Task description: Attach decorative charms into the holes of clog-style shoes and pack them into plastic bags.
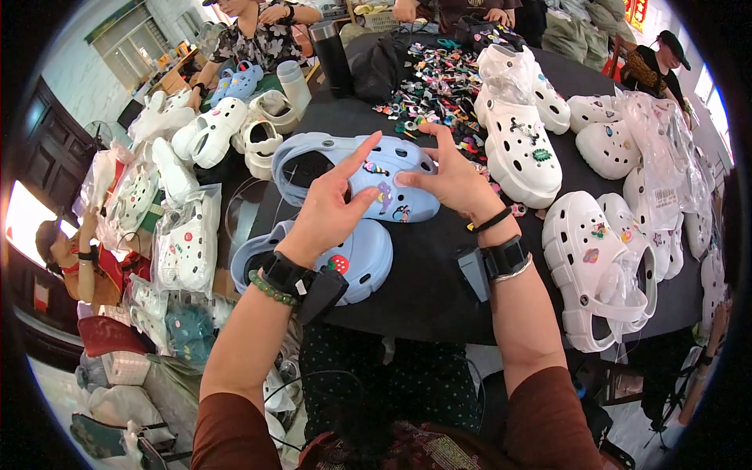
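Nearest me, my two forearms come up from the lower edge, each with a dark strapped device at the wrist; the left also carries a green bead bracelet. My left hand lies on the upper light blue clog, index finger stretched out straight and the thumb pressing its toe. My right hand has its fingers spread, the thumb pushing on a small charm on the same clog. I count about four charms on that shoe.

A second light blue clog lies closer to me, half under my left wrist, with a red strawberry charm showing. So two blue clogs sit before me on the black table.

To my right lie two white platform clogs, one partly in clear plastic. Beyond my hands sits another white pair, and a scattered heap of loose coloured charms, too many and too small to count.

At the left, bagged white clogs pile up below the table's edge; I cannot count them. Further off stand a dark flask and a black bag.

Other people sit round the far side, and one at the left. More white clogs at the right rim blur under plastic wrap.
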{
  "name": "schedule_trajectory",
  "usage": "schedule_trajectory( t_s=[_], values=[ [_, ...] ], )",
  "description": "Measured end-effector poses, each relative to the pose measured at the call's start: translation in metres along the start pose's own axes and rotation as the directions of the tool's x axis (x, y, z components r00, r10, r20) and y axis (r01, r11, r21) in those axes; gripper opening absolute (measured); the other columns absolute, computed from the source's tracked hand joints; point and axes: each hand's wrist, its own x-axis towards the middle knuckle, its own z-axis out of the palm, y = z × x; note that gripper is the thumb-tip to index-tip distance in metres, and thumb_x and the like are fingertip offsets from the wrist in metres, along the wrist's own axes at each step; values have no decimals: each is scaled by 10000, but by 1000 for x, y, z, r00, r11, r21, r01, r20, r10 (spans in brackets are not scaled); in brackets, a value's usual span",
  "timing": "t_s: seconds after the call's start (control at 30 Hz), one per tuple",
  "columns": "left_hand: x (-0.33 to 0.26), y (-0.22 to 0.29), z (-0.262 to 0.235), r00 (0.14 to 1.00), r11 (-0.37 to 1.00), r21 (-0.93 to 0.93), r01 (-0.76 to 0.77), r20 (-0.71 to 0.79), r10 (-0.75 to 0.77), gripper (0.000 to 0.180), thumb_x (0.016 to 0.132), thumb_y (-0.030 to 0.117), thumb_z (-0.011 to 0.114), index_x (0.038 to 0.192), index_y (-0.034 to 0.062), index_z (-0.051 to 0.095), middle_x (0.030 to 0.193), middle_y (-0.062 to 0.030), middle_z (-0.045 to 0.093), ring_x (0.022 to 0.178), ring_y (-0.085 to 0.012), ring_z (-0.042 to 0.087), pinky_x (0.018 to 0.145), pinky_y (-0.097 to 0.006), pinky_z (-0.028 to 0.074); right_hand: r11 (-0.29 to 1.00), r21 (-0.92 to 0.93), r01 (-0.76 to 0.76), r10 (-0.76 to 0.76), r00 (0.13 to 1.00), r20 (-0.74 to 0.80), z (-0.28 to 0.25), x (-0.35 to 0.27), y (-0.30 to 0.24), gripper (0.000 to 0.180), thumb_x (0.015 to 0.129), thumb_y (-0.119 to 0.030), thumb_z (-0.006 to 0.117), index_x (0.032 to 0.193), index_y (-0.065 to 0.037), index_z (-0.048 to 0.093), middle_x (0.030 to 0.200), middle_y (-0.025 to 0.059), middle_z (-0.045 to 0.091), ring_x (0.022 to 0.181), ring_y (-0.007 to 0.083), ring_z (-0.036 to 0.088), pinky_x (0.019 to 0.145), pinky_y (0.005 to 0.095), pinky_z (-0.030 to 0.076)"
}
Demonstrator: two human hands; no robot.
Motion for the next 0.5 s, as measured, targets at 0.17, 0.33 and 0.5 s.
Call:
schedule_trajectory(
  t_s=[0.17, 0.33, 0.5],
  values=[
    [2, -9, -4, 1000, 1000, 11, 1, 5, -1, 703, 876, -67, 562, 1515, 107, 327, 1333, -74, 564, 1085, -86, 544, 957, -249, 427, 997, 75, 3, -2, 1000, -11, 10, 1, 2, 885, 724, -192, 856, 1410, -76, 309, 1196, 200, 523, 1077, 271, 555, 878, 385, 495],
    [3, -5, -4, 997, 987, -136, 81, 8, -81, 692, 885, -84, 550, 1513, 88, 318, 1328, -75, 565, 1092, -78, 548, 947, -240, 438, 995, 101, -2, 6, 999, -37, 14, 5, 1, 804, 705, -114, 842, 1330, -49, 340, 1165, 202, 573, 1040, 243, 596, 862, 368, 513],
    [9, -13, 3, 982, 938, -342, 49, -157, -109, 681, 864, -49, 588, 1491, 75, 353, 1108, -59, 655, 825, -29, 551, 700, -195, 463, 974, 224, -30, 15, 997, 70, 5, 4, -1, 715, 794, -195, 800, 1323, -17, 354, 1160, 180, 580, 1024, 214, 598, 837, 341, 513]
  ],
)
